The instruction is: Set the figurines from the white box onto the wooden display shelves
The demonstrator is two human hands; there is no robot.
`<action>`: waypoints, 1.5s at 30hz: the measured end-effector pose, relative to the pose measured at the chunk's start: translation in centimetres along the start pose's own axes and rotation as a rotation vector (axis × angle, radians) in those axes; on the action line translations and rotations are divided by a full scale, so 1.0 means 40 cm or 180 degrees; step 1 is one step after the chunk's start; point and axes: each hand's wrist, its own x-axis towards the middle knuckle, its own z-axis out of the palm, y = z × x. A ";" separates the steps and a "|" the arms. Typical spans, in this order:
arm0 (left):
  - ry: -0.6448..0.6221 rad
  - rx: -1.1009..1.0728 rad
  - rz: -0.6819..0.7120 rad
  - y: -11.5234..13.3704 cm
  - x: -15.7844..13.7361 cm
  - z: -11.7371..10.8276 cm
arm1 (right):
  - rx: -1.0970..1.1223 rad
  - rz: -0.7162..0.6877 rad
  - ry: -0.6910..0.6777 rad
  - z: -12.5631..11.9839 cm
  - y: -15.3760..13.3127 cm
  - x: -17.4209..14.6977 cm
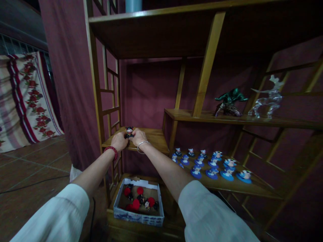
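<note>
A small black-clad figurine (129,131) with a pale face and touches of red and gold stands upright between my hands, over the left wooden shelf (153,138). My left hand (120,141), a red bead bracelet at its wrist, grips the figurine's lower left side. From the other side my right hand (139,137), with a silver bangle, has its fingers closed on the same figurine. Whether its base touches the shelf I cannot tell. Below, an open cardboard box (138,220) holds several more black figurines and red round pieces.
Several blue and black figurines (199,161) stand in rows on the lower right shelf. Above them are a dark green sculpture (230,101) and a clear deer figure (268,99). A wooden upright (209,64) divides the shelving; a curtain (64,84) hangs at left.
</note>
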 end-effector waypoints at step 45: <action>0.0395 0.0735 0.0470 0.027 -0.023 0.016 | -0.0199 -0.0194 -0.0007 0.026 -0.007 0.051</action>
